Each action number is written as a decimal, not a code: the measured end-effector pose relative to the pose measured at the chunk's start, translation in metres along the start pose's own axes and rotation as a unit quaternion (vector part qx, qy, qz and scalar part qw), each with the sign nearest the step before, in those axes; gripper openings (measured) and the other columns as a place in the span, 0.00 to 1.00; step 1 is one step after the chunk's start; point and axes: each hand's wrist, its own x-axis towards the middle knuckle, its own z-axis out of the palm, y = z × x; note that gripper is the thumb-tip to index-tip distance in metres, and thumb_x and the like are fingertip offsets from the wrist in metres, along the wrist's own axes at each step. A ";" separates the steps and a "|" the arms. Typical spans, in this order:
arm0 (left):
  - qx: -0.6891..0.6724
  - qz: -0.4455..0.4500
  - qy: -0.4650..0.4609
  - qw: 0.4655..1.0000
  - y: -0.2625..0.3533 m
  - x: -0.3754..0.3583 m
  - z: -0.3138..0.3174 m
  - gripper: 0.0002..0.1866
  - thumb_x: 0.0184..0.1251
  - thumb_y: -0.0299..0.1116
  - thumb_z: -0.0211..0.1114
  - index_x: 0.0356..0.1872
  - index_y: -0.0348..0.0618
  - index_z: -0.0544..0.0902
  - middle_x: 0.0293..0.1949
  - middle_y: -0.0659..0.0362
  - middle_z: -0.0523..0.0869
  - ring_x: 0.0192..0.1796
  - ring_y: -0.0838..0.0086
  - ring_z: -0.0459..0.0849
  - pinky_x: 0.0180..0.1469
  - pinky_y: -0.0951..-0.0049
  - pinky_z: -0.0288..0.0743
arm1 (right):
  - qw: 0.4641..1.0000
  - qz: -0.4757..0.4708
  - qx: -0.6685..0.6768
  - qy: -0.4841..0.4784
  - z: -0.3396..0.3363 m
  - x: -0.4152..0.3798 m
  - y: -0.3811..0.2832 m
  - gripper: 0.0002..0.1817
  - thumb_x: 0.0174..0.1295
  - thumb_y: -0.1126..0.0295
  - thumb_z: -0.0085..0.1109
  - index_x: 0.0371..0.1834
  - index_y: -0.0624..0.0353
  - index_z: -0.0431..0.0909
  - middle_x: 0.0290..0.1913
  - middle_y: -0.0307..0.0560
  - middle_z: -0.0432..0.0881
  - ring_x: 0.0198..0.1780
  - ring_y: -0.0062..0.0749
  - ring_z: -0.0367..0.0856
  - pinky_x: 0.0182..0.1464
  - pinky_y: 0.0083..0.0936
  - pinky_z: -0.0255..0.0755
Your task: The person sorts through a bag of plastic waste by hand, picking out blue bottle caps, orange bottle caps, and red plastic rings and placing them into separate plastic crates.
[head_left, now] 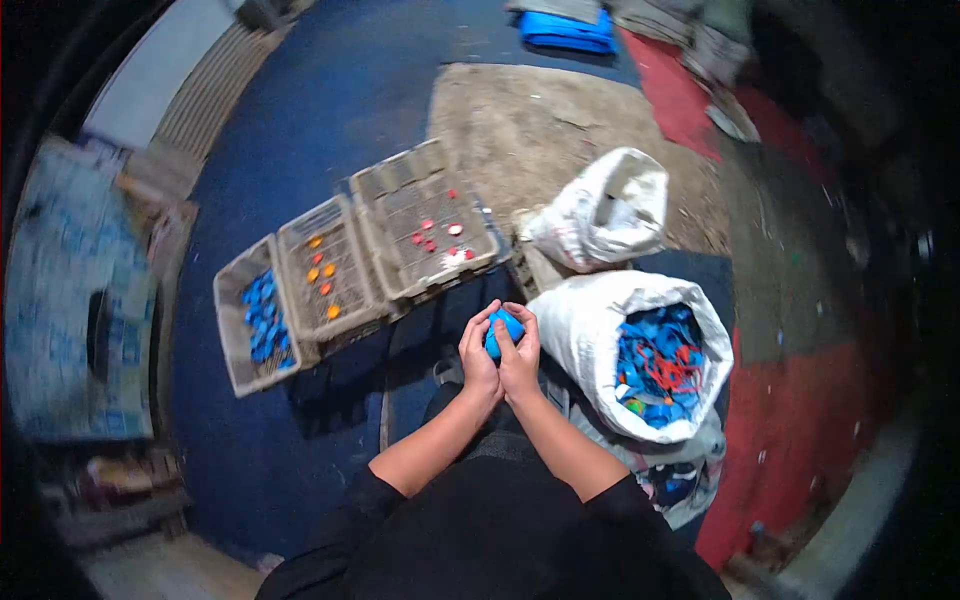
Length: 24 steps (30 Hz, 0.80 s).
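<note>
Head view: looked down on a blue floor mat [300,120] beside bare dirt ground [560,130]. Left hand [478,352] and right hand [522,352] pressed together, clasped around a blue plastic piece [503,328], near three crates [355,260] and an open sack [590,330] of blue scraps. Piece mostly hidden by fingers; shape unclear. Frame edges dark, blurred.

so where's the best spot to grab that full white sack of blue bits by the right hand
Probably by the rolled-down rim of the white sack, from above on the near-left side beside the right hand. The mouth gapes open and upright, heaped with blue pieces, so tipping it would likely spill them.
</note>
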 end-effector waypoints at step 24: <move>-0.258 0.198 0.293 0.899 0.261 -0.041 -0.472 0.21 0.76 0.34 0.52 0.62 0.37 0.84 0.60 0.54 0.84 0.62 0.65 0.83 0.69 0.64 0.74 | 0.916 0.264 0.012 -0.302 0.437 -0.289 0.128 0.20 0.79 0.57 0.58 0.67 0.53 0.71 0.53 0.42 0.80 0.50 0.25 0.80 0.52 0.28 0.78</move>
